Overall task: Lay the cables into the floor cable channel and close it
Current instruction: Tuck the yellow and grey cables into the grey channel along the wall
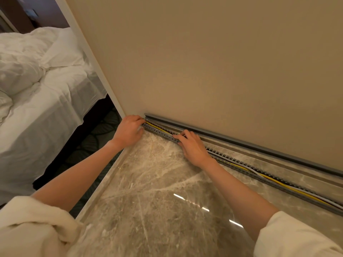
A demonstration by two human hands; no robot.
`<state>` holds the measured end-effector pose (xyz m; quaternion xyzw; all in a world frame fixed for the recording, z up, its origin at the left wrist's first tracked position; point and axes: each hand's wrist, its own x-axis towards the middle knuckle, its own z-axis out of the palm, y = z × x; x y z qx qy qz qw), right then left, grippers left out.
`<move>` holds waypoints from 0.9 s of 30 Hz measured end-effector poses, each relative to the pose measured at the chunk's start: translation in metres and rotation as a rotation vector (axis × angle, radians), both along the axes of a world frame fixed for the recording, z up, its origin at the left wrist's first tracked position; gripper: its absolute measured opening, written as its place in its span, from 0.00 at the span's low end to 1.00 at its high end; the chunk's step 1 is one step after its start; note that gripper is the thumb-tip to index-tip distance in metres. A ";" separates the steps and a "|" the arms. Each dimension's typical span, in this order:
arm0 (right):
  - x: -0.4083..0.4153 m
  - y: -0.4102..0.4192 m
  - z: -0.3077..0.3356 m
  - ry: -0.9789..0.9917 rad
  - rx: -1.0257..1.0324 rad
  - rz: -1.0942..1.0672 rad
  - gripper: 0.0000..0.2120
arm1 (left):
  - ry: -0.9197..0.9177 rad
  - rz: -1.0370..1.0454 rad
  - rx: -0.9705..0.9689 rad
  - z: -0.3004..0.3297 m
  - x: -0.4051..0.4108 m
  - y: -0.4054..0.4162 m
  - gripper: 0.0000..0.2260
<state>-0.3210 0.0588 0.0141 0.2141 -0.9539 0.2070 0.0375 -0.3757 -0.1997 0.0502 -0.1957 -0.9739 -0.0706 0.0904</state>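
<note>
With your left hand (pixel 129 131) and right hand (pixel 192 146) curled, pinching the cables (pixel 274 179) into the channel (pixel 161 134), loose strands could spring out before the cover (pixel 241 143) closes.

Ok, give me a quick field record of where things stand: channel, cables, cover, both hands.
channel: slotted grey channel on the marble floor along the wall, open
cables: yellow cable and grey cable inside
cover: grey cover strip leaning against the wall, not fitted
left hand: fingers at the channel's end
right hand: fingers curled over the channel further along
</note>
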 end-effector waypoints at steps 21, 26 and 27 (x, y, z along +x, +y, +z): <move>0.184 0.239 0.035 -0.021 0.047 -0.572 0.27 | -0.027 -0.334 0.197 0.035 0.076 0.199 0.17; 0.234 0.297 0.038 -0.040 0.065 -0.720 0.26 | -0.091 -0.504 0.142 0.035 0.111 0.291 0.19; 0.241 0.307 0.039 -0.041 0.071 -0.734 0.27 | -0.098 -0.538 0.123 0.035 0.119 0.308 0.19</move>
